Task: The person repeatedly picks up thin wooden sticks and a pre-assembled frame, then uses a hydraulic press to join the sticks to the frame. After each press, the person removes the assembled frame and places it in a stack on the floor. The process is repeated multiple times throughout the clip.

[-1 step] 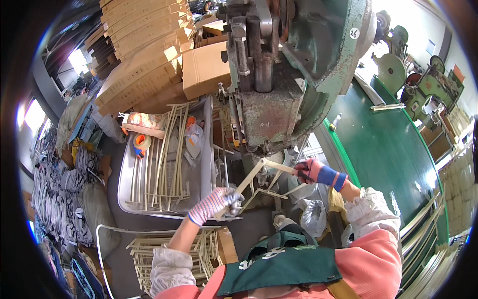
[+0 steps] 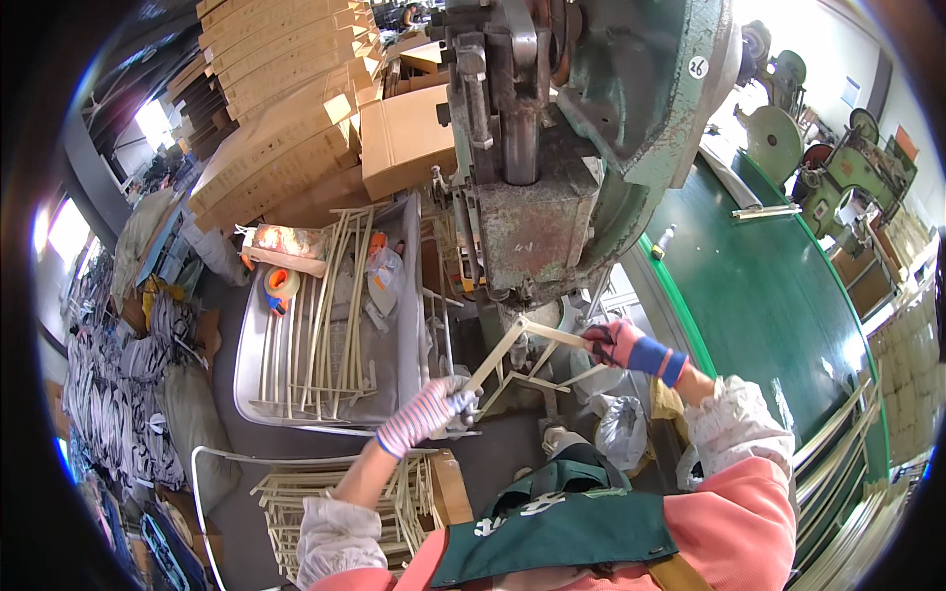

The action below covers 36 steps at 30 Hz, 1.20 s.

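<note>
My left hand [image 2: 424,416], in a striped glove, is closed around the lower left end of a cream-coloured bent strip [image 2: 499,354]. My right hand [image 2: 623,349], in a red and dark-blue glove, grips the strip's other end. The strip forms an angle, its corner pointing away from me just under the head of a worn green press [image 2: 532,227]. Whether the corner touches the tooling cannot be made out. Behind and below the strip are more thin cream bars [image 2: 537,380] at the press. My fingertips are partly hidden by the gloves' curl.
On the left stands a grey tub [image 2: 404,325] with long cream rods, a tape roll [image 2: 282,284] and a plastic bag. Below it lies a pile of cream frames [image 2: 335,507]. Cardboard boxes [image 2: 409,138] rise behind. A green conveyor table [image 2: 749,266] runs along the right.
</note>
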### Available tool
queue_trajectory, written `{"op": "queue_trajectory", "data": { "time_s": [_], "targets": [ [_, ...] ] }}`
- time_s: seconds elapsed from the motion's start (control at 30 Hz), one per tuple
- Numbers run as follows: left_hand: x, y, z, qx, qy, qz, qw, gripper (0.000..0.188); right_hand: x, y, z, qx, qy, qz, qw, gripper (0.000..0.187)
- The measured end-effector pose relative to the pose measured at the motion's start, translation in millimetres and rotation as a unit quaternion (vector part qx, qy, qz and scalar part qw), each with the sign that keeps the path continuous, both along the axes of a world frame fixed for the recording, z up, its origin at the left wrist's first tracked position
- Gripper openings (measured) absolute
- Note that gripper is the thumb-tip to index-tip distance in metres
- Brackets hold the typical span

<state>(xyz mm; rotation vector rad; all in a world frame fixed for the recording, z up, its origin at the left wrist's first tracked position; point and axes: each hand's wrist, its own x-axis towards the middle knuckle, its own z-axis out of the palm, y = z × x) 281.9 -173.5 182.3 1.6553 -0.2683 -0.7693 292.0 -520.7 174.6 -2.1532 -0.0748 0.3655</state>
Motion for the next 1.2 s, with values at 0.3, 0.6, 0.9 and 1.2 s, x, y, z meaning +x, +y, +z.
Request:
{"op": "queue_trajectory", "data": {
  "time_s": [0.3,0.6,0.9,1.2],
  "targets": [
    [-57,55,31,0.256,-0.456,-0.119,0.844,0.042,-79,0,53,-0.114,-0.238,0.264,0.928,0.025],
    [-131,40,80,0.271,-0.482,-0.042,0.832,0.032,-103,-3,90,-0.167,-0.250,0.211,0.930,0.026],
    [-277,-133,15,0.150,-0.270,0.255,0.916,0.025,-175,33,56,0.074,-0.211,0.092,0.970,0.019],
    [-339,-131,22,0.174,-0.610,0.428,0.643,0.059,-198,-41,90,0.356,-0.156,0.212,0.896,0.064]
  ]
}}
